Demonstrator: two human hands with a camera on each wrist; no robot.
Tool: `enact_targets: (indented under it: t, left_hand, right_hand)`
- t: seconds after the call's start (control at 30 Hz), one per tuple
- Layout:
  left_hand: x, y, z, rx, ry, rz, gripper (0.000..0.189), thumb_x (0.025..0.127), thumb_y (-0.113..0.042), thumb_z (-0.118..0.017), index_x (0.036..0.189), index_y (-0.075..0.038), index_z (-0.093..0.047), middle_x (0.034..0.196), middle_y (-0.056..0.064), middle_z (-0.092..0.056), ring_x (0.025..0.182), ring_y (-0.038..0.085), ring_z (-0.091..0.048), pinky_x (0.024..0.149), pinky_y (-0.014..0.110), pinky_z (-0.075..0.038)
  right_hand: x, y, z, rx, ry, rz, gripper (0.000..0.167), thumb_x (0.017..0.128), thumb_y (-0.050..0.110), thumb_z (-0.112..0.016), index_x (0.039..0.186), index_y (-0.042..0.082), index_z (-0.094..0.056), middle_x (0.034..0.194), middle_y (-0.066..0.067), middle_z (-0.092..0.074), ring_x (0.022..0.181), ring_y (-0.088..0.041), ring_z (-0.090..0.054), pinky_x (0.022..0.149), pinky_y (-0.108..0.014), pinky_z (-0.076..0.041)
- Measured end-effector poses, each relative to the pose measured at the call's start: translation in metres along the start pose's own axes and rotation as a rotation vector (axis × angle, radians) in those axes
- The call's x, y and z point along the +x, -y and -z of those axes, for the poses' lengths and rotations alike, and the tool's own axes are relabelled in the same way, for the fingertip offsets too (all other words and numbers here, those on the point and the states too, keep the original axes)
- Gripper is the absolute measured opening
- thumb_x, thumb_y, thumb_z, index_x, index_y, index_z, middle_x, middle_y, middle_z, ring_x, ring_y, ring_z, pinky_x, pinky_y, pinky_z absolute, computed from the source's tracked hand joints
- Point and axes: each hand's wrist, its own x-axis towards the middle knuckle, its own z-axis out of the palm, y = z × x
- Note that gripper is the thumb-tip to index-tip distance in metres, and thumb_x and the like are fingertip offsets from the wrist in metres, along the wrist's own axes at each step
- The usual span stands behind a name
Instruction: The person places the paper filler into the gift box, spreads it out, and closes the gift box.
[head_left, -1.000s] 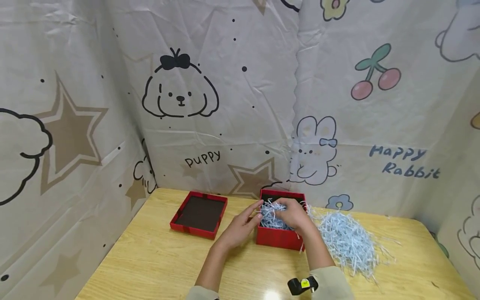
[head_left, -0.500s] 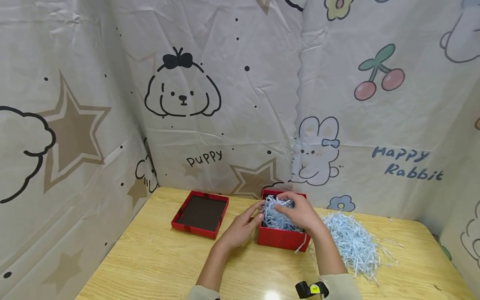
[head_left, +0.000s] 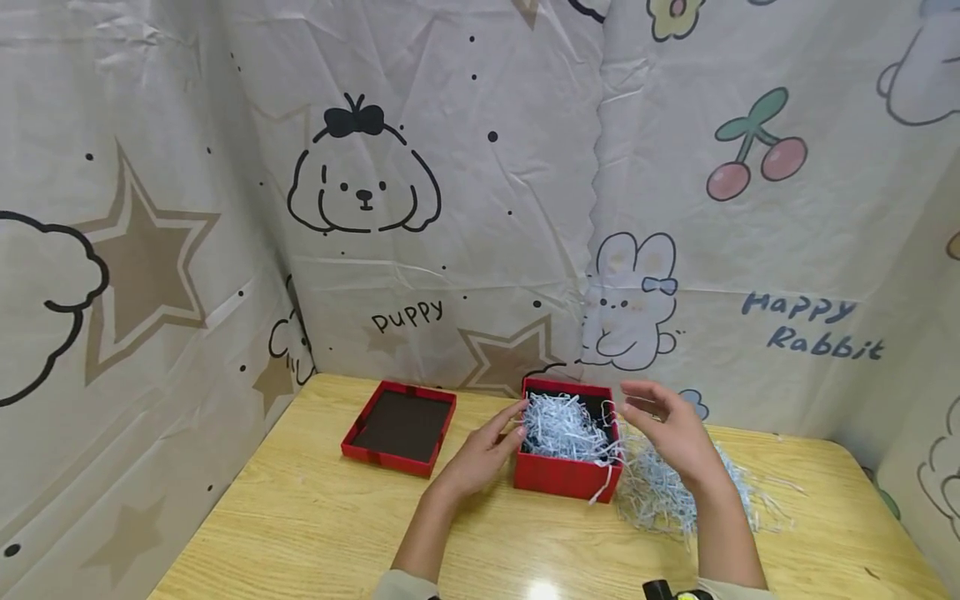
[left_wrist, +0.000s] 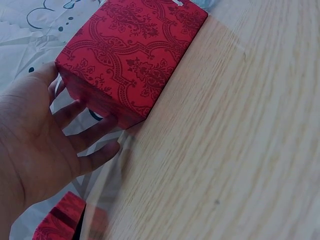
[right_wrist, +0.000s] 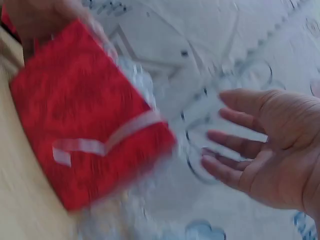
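While the left hand [head_left: 480, 458] touched the side of the red box [head_left: 566, 477], its fingers were spread apart. The box stood open on the table [head_left: 300, 533], just right of those fingertips. Pale blue paper strips [head_left: 558, 425] lay inside it, and 1 long strip [right_wrist: 132, 126] hung down the outside. The right hand [head_left: 671, 429] was up in the air, near the box but apart from it. Its fingers were a little bent, with gaps between them. Below these fingers sat a paper pile [head_left: 648, 490]. The red lid [head_left: 386, 459] lay left of the left fingers, well apart from the 2 hands.
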Motion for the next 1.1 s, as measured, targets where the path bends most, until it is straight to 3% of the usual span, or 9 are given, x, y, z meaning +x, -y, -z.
enact_targets:
  t: [0.13, 0.27, 0.57, 0.77, 0.93, 1.1]
  left_hand:
    - [0.0, 0.001, -0.001, -0.003, 0.001, 0.0, 0.053, 0.114, -0.036, -0.05, 0.165, -0.028, -0.039, 0.164, 0.011, -0.044, 0.136, 0.033, -0.058, 0.115, 0.058, -0.042]
    - [0.0, 0.002, -0.002, 0.009, 0.007, 0.015, 0.054, 0.113, -0.04, -0.05, 0.165, -0.03, -0.038, 0.164, 0.009, -0.045, 0.137, 0.031, -0.058, 0.116, 0.057, -0.042]
    - [0.0, 0.004, -0.002, 0.014, 0.002, 0.018, 0.056, 0.113, -0.041, -0.049, 0.166, -0.028, -0.038, 0.165, 0.012, -0.043, 0.131, 0.03, -0.063, 0.116, 0.056, -0.042]
    - [0.001, 0.004, -0.001, 0.018, -0.009, 0.008, 0.054, 0.113, -0.039, -0.05, 0.165, -0.028, -0.039, 0.165, 0.01, -0.044, 0.126, 0.028, -0.066, 0.114, 0.054, -0.044]
    - [0.001, 0.004, 0.0, 0.024, -0.007, 0.0, 0.054, 0.113, -0.039, -0.05, 0.165, -0.027, -0.039, 0.165, 0.01, -0.043, 0.126, 0.029, -0.066, 0.114, 0.055, -0.045]
    - [0.002, 0.006, -0.001, 0.03, -0.002, -0.006, 0.054, 0.113, -0.039, -0.049, 0.166, -0.027, -0.038, 0.166, 0.01, -0.042, 0.127, 0.029, -0.065, 0.113, 0.054, -0.045]
  right_hand:
    - [-0.012, -0.025, 0.018, -0.026, -0.134, -0.014, 0.05, 0.107, 0.029, -0.066, 0.148, 0.0, -0.055, 0.153, -0.023, -0.051, 0.145, -0.044, -0.044, 0.116, -0.061, -0.038]
    - [-0.026, -0.051, 0.037, -0.046, -0.229, -0.089, 0.055, 0.107, 0.028, -0.067, 0.15, -0.002, -0.052, 0.157, -0.027, -0.046, 0.146, -0.048, -0.039, 0.117, -0.064, -0.034]
    - [-0.039, -0.087, 0.07, -0.038, -0.346, -0.293, 0.068, 0.105, 0.037, -0.068, 0.158, 0.001, -0.044, 0.164, -0.025, -0.039, 0.149, -0.047, -0.036, 0.122, -0.061, -0.029]
    - [-0.039, -0.107, 0.071, 0.01, -0.292, -0.318, 0.081, 0.101, 0.041, -0.073, 0.162, 0.002, -0.037, 0.167, -0.023, -0.034, 0.152, -0.047, -0.031, 0.122, -0.063, -0.028]
    - [-0.032, -0.113, 0.057, -0.076, -0.174, -0.257, 0.095, 0.097, 0.044, -0.078, 0.167, 0.005, -0.028, 0.172, -0.028, -0.019, 0.154, -0.057, -0.018, 0.116, -0.075, -0.025]
    - [-0.027, -0.117, 0.039, -0.194, -0.133, -0.221, 0.103, 0.09, 0.046, -0.085, 0.168, 0.01, -0.028, 0.173, -0.028, -0.01, 0.154, -0.059, -0.011, 0.115, -0.08, -0.017]
